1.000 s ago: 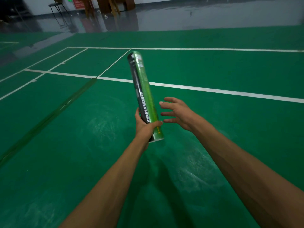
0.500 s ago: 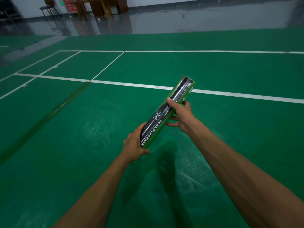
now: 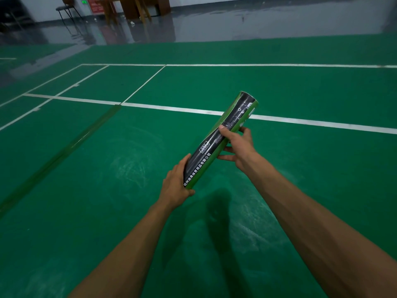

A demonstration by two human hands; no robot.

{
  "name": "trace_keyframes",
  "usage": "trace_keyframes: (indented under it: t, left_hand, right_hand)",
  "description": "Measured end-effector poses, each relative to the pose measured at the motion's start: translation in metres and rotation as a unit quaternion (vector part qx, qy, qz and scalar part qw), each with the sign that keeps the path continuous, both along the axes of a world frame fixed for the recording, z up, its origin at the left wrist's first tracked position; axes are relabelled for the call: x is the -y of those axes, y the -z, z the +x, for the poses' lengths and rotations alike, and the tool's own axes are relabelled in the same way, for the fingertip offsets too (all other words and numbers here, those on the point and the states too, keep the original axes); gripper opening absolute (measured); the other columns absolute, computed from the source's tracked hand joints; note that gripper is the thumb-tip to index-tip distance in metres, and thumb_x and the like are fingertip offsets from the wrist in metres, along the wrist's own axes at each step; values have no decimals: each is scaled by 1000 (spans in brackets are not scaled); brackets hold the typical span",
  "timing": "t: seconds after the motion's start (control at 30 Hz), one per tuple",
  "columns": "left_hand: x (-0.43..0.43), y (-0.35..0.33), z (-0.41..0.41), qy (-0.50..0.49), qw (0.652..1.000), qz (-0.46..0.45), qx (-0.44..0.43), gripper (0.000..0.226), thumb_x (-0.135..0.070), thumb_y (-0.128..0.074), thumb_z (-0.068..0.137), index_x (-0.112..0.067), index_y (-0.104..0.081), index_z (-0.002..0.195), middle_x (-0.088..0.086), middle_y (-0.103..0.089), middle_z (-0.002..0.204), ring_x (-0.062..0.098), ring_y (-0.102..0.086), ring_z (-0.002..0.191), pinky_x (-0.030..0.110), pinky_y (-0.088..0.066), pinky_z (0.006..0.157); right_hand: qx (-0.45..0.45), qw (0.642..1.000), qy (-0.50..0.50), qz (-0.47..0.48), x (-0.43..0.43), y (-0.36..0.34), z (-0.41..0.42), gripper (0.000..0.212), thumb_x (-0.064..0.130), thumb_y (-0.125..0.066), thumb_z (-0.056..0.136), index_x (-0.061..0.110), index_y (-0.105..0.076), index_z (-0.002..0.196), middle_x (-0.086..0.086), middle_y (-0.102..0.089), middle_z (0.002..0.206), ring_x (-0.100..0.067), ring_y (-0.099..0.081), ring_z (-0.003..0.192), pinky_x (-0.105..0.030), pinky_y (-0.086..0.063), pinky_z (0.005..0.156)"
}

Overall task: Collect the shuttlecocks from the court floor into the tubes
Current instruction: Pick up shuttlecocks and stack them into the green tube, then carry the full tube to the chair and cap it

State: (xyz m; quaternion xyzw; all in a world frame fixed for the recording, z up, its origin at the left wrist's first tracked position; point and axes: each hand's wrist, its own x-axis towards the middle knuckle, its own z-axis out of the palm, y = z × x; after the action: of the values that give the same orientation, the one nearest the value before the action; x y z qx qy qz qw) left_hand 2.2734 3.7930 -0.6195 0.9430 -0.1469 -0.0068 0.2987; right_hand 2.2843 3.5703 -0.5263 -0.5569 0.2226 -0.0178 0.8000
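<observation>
Since a second ago the long green-and-black cardboard tube (image 3: 211, 147) has swung from nearly upright to a slant, its top leaning toward the right of the frame. The right hand (image 3: 237, 147), then spread beside it, has closed on it. Over the last half second the slant has barely changed.

Green court floor (image 3: 86, 211) with white lines (image 3: 300, 122) fills most of the frame, and glossy grey floor (image 3: 257, 24) runs across the top. The tube is in mid-air at centre frame, running from lower left to upper right, with a black band with white printed characters along its green body. The left hand (image 3: 176, 186) grips its lower end, fingers curled round it. The right hand holds it above the middle, thumb on top, fingers underneath. Neither end shows its inside, so I cannot tell its contents. A dark chair (image 3: 64, 9) and brown wooden furniture (image 3: 137, 7) stand at upper left.
</observation>
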Motion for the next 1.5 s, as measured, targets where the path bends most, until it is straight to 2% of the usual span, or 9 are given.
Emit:
trace_keyframes:
  t: [0.23,0.47,0.6,0.73,0.93,1.1,1.3,1.43,1.5]
  left_hand:
    - [10,-12,13,-18,999,-47,3,120,-28,-94,60,-43,-25,157,1,-52,141,25,-56,124,51,-47,105]
    - [51,-90,29,55,974,-196,96,88,-7,-76,74,-21,-41,153,0,-54,139,13,-53,124,42,-46,107]
    - [61,-135,23,90,966,-235,56,97,-11,-75,65,-26,-37,153,-8,-51,144,7,-53,127,27,-46,106]
    - [64,-155,17,150,952,-258,64,102,-15,-87,70,-29,-35,156,-3,-54,138,12,-55,128,37,-46,112]
    - [71,-154,10,154,957,-233,73,95,-8,-90,67,-26,-43,148,-7,-59,133,7,-58,123,35,-46,110]
    - [78,-157,13,133,958,-239,91,83,-13,-89,65,-24,-47,135,-11,-63,123,10,-62,114,41,-51,101]
    - [107,-225,40,92,964,-226,105,81,-30,-90,58,-31,-50,128,-19,-66,112,10,-65,107,41,-54,95]
    - [140,-320,47,93,969,-213,83,79,-36,-90,53,-35,-51,121,-20,-67,109,12,-65,105,42,-54,95]
    - [158,-378,50,92,969,-219,67,77,-39,-90,52,-37,-51,119,-20,-67,108,12,-65,103,42,-54,93]
  right_hand:
    - [51,998,9,-34,-10,4,-4,67,21,-85,81,26,-41,132,-9,-67,118,-26,-71,103,-59,-60,84]
    - [142,966,14,-215,-35,14,-8,75,36,-85,54,31,-51,121,2,-68,113,-21,-68,106,-51,-57,92]
    - [187,946,30,-265,-32,10,-9,71,35,-79,56,35,-50,121,5,-68,113,-17,-67,103,-46,-58,88]
    - [216,924,29,-315,-28,9,-15,67,18,-76,68,32,-50,129,8,-69,118,-11,-67,105,-37,-57,87]
    - [208,924,31,-320,-19,11,-19,71,5,-79,69,33,-51,128,11,-68,113,5,-63,95,-21,-53,78]
    - [209,926,24,-314,-18,0,-17,69,14,-72,67,32,-50,130,9,-69,115,-7,-66,100,-27,-56,80]
    - [181,928,25,-324,2,-71,1,60,-1,-75,76,18,-54,129,9,-66,103,-8,-60,92,-10,-47,72]
    - [143,935,23,-324,32,-166,4,62,2,-77,75,21,-55,129,9,-67,105,-14,-62,95,-31,-54,82]
    - [132,933,24,-334,52,-224,0,59,5,-80,75,18,-55,127,9,-66,103,-15,-62,93,-31,-53,79]
